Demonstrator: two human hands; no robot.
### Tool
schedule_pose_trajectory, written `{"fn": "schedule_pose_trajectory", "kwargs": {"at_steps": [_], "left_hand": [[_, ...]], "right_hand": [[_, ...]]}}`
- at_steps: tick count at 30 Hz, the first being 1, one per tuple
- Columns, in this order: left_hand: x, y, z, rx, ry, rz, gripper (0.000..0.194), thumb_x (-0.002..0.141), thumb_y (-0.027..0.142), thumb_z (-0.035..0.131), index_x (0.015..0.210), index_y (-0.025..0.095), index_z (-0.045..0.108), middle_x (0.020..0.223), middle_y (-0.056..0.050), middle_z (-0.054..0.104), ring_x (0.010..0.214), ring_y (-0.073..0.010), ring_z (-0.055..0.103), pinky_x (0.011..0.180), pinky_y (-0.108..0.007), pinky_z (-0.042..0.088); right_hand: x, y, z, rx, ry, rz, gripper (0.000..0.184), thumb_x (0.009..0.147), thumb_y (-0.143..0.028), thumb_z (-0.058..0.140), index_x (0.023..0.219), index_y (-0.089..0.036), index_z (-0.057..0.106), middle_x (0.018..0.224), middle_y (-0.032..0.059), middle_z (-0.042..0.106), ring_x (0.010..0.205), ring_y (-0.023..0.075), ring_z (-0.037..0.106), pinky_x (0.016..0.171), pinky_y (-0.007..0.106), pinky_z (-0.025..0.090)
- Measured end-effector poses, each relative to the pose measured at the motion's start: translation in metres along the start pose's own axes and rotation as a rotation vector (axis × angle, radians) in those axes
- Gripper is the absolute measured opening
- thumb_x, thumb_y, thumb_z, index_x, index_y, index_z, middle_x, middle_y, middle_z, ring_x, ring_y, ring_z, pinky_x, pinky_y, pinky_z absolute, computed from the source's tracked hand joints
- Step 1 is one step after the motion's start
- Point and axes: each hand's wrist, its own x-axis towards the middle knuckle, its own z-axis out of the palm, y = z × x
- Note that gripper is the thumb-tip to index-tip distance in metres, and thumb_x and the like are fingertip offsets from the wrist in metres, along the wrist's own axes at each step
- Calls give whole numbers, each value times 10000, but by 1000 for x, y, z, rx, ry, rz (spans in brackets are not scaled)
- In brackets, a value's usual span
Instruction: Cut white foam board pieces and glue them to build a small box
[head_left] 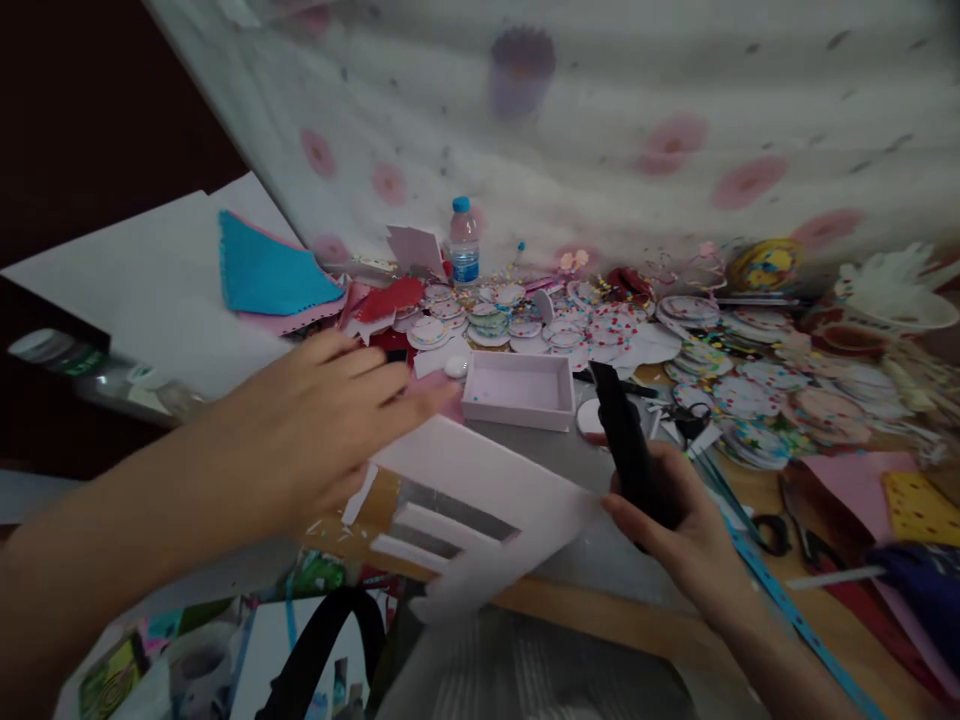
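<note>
My left hand (pixel 330 420) reaches out over the table with its fingers stretched and apart, hovering above the left end of a white foam board (pixel 487 480) with strips cut from it. My right hand (pixel 675 530) is wrapped round a black tool (pixel 626 440) that looks like a glue gun, nozzle pointing away from me, and its thumb touches the board's right edge. A shallow pale pink box (pixel 517 392) sits open just beyond the board.
Several round printed paper discs (pixel 622 335) cover the table behind the box. A water bottle (pixel 465 242) stands at the back. Blue and pink sheets (pixel 270 275) lie at left, scissors (pixel 772 530) and a blue strip (pixel 780 590) at right. A floral cloth (pixel 600 120) hangs behind.
</note>
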Motion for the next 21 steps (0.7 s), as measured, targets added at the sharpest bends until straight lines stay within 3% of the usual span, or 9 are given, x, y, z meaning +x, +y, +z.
{"fn": "schedule_pose_trajectory", "kwargs": {"at_steps": [3,6,8,11,14,16,18,19,21], "left_hand": [[34,23,-12,69,-227,220,544,801,193,513,1336,272,458,1096,-31,611,1164,-295,515,1017,-511,301],[61,49,-16,119,-295,316,523,774,70,536,1258,267,520,1219,-1,594,1220,-261,488,1076,-470,276],[72,61,-16,100,-234,406,474,795,4,496,1203,238,554,1319,32,550,1292,-210,434,1126,-422,239],[72,59,-8,-4,24,474,546,844,-23,410,1323,239,437,1498,56,350,1406,-164,248,1172,-399,168],[51,44,16,-114,213,274,589,873,148,503,1421,243,309,1530,-11,288,1412,-248,233,1154,-476,205],[30,35,41,-208,279,51,771,804,330,641,1450,162,254,1535,-128,248,1403,-334,226,1127,-531,236],[10,32,68,-366,206,-178,930,721,462,708,1454,139,236,1502,-184,298,1356,-367,317,1065,-541,337],[1,33,80,-484,90,-247,885,712,476,712,1430,163,300,1448,-171,403,1285,-349,433,1005,-502,421],[-11,38,99,-736,-126,-309,494,774,431,661,1204,204,574,1147,-87,672,1008,-253,647,823,-356,542]], "right_hand": [[8,-1,12,64,-71,-51,431,773,-390,692,1120,-260,472,903,18,608,629,126,485,523,225,406],[9,9,22,102,-110,24,473,733,-381,732,1086,-267,439,979,26,645,657,132,526,568,236,434],[7,20,25,79,-91,72,451,738,-369,730,1069,-259,445,815,-14,628,649,136,536,569,231,426],[6,35,22,57,-21,74,403,765,-369,701,1061,-245,457,677,-53,538,603,131,508,532,223,388],[8,45,16,71,87,65,428,738,-367,719,1058,-238,466,682,-57,529,588,128,495,517,221,372],[11,49,15,96,121,69,442,713,-360,736,1046,-237,474,709,-48,555,613,137,516,531,226,386],[15,50,17,122,122,75,438,705,-356,738,1037,-238,478,723,-42,566,632,147,529,544,234,400],[16,51,20,134,117,71,437,704,-355,737,1035,-239,475,728,-41,566,638,150,530,548,236,405],[19,51,25,142,109,59,440,722,-358,720,1058,-242,461,745,-37,561,641,150,524,546,239,411]]}}
